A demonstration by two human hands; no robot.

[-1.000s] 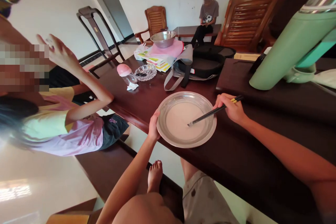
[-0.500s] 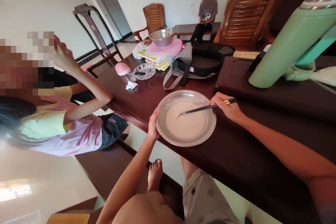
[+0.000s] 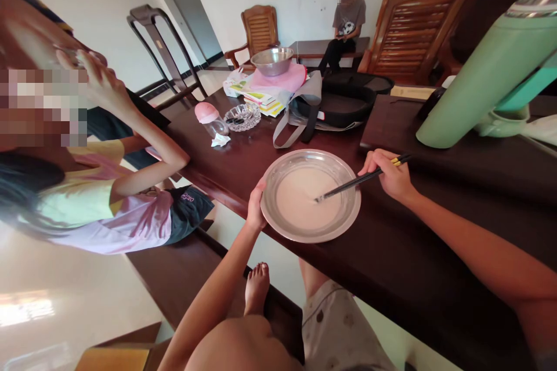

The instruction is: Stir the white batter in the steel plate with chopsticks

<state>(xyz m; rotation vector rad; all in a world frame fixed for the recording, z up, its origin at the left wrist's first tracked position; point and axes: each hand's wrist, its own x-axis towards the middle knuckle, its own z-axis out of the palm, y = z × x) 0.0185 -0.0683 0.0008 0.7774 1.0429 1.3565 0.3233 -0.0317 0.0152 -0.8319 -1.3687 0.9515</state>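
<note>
Gripping slender black-and-yellow chopsticks [image 3: 343, 188], right hand [image 3: 393, 178] had swept tips rightward through creamy pale liquid [image 3: 300, 203]; left hand [image 3: 256, 207] clasped round silver metal basin [image 3: 313, 236].

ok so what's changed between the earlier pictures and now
The right hand swung the black chopsticks left, tips in the pale liquid, then back right. Nothing was grasped or released; the left hand stays at the rim of the metal bowl, itself visibly unmoved.

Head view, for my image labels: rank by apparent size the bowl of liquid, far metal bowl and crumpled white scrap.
Largest: bowl of liquid
Next: far metal bowl
Smallest: crumpled white scrap
</note>
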